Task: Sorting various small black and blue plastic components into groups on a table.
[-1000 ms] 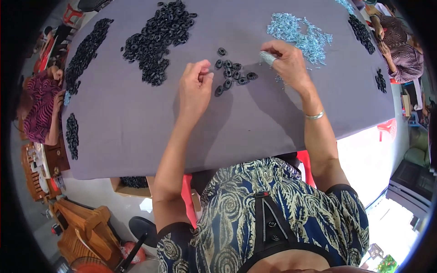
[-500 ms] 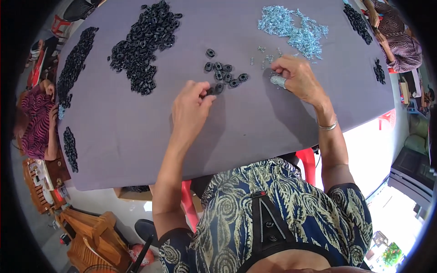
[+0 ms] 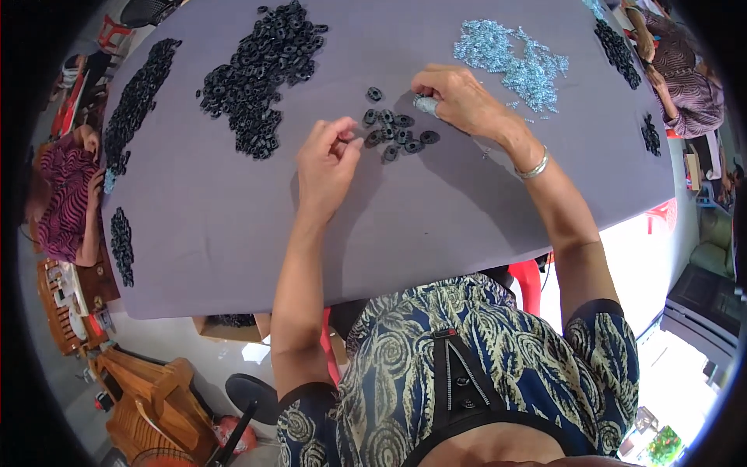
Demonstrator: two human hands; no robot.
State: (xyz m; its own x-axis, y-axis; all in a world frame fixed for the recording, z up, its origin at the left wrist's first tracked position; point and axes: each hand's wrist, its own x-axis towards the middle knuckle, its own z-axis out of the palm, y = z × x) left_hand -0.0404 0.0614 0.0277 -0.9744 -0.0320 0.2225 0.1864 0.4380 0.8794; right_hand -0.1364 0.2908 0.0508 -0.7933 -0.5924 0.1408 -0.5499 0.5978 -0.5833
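My left hand (image 3: 325, 162) hovers just left of a small cluster of black oval plastic pieces (image 3: 404, 134) with holes in them. Its thumb and fingers are curled in; anything between them is too small to make out. Above and to the right of the cluster, my right hand (image 3: 467, 100) is closed in a pinch, a whitish wrap (image 3: 426, 104) around one digit. What its fingertips hold, if anything, is hidden. One black piece (image 3: 374, 94) lies apart, between the two hands. Beyond my right hand spreads a pile of small silvery-blue coil springs (image 3: 531, 78).
A large heap of black pieces (image 3: 261, 74) lies far left on the grey tablecloth (image 3: 233, 233). More black rows line the left (image 3: 140, 101) and right (image 3: 617, 54) edges. People sit at the left (image 3: 66, 202) and right (image 3: 685, 70). An open cardboard box (image 3: 233, 331) stands below the table.
My right hand has moved left from the loose springs toward the black cluster. My left hand has drawn slightly up and away from the pieces. The whole view has shifted a little.
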